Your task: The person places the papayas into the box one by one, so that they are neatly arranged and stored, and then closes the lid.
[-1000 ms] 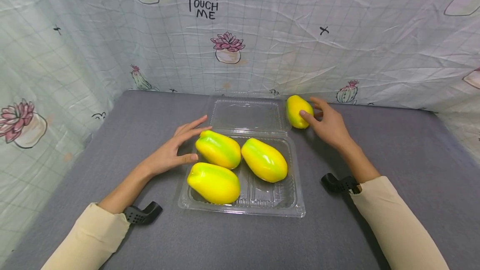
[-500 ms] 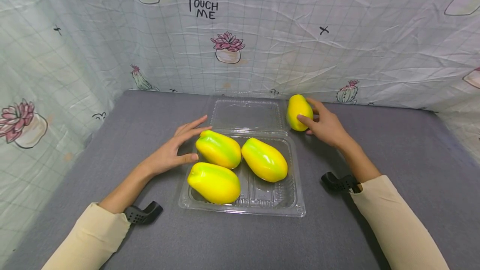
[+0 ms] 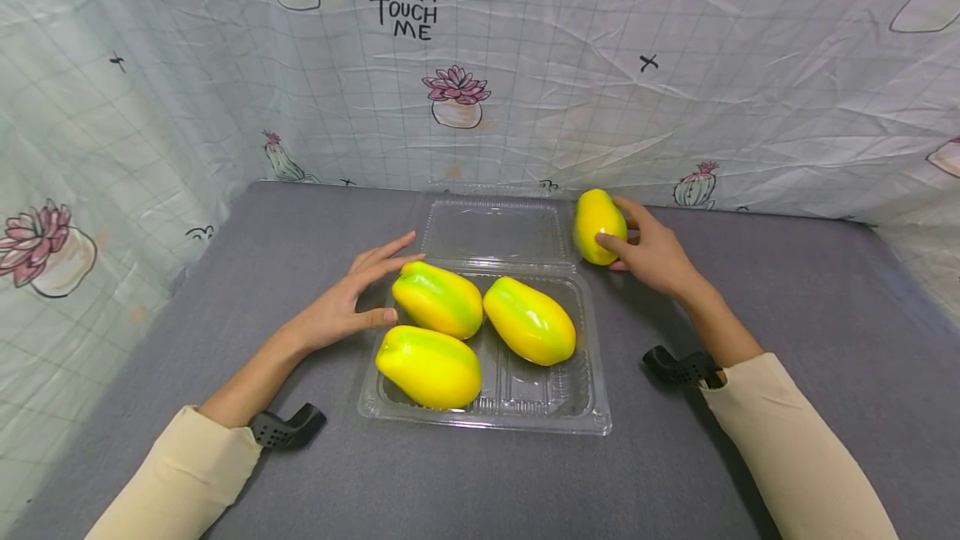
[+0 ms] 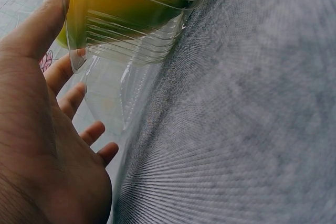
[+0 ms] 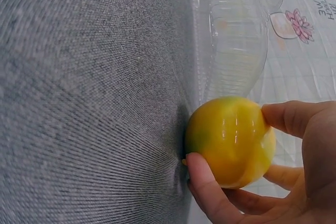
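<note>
My right hand (image 3: 651,250) grips a yellow-green papaya (image 3: 598,219) beside the container's lid. In the right wrist view, fingers and thumb curl round that papaya (image 5: 228,140), which sits on or very near the grey cloth. A clear plastic container (image 3: 525,422) lies unfolded with its lid (image 3: 495,232) laid back. Inside its base are three papayas: one at back left (image 3: 438,300), one at front left (image 3: 429,367) and one at right (image 3: 530,321). My left hand (image 3: 341,302) rests at the container's left rim, fingers extended; the left wrist view shows the thumb against the rim (image 4: 76,61).
Grey cloth (image 3: 480,482) covers the table. A patterned curtain (image 3: 555,65) hangs along the back edge, close behind the lid and the held papaya. Each wrist wears a black strap piece, one at left (image 3: 288,427) and one at right (image 3: 678,367).
My right hand has closed further round the papaya by the lid, which has turned a little and shows more of its length. My left hand and the papayas in the container stay put.
</note>
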### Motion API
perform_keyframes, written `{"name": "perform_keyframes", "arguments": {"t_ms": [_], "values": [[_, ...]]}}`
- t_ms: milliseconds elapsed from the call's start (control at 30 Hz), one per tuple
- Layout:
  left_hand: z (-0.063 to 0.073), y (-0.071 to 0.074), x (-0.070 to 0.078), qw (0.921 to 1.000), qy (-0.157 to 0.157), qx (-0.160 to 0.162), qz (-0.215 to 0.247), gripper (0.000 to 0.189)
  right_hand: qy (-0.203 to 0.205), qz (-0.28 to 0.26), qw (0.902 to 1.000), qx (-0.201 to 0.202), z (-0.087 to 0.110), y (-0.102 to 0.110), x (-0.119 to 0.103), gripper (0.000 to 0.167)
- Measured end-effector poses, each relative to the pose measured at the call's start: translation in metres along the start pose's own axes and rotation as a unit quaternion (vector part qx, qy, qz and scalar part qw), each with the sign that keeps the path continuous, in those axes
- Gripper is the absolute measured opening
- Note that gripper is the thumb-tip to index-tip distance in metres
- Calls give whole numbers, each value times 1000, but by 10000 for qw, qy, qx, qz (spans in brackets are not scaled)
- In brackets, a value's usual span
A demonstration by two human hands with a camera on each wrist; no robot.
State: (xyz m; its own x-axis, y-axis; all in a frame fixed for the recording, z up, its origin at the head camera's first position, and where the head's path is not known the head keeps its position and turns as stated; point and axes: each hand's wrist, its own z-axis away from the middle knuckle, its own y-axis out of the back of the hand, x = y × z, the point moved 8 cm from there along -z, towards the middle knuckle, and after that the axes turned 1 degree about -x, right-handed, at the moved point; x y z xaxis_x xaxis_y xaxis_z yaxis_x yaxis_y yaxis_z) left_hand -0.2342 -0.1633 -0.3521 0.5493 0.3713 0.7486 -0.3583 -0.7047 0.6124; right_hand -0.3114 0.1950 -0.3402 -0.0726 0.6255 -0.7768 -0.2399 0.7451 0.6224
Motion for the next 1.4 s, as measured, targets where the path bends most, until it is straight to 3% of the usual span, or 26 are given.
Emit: {"name": "perform_keyframes", "arguments": {"t_ms": [433,767,1400], "values": [[0,0,2,10000,4,-2,1,66,141,122,9996,204,4,4,-4,77],[0,-1,-1,10000,22,-4,10,65,565,163,9957,718,17,18,-23,73],[1,-1,-1,10000,-8,2,46,64,1660,307,9810,955,46,18,-71,70]]}}
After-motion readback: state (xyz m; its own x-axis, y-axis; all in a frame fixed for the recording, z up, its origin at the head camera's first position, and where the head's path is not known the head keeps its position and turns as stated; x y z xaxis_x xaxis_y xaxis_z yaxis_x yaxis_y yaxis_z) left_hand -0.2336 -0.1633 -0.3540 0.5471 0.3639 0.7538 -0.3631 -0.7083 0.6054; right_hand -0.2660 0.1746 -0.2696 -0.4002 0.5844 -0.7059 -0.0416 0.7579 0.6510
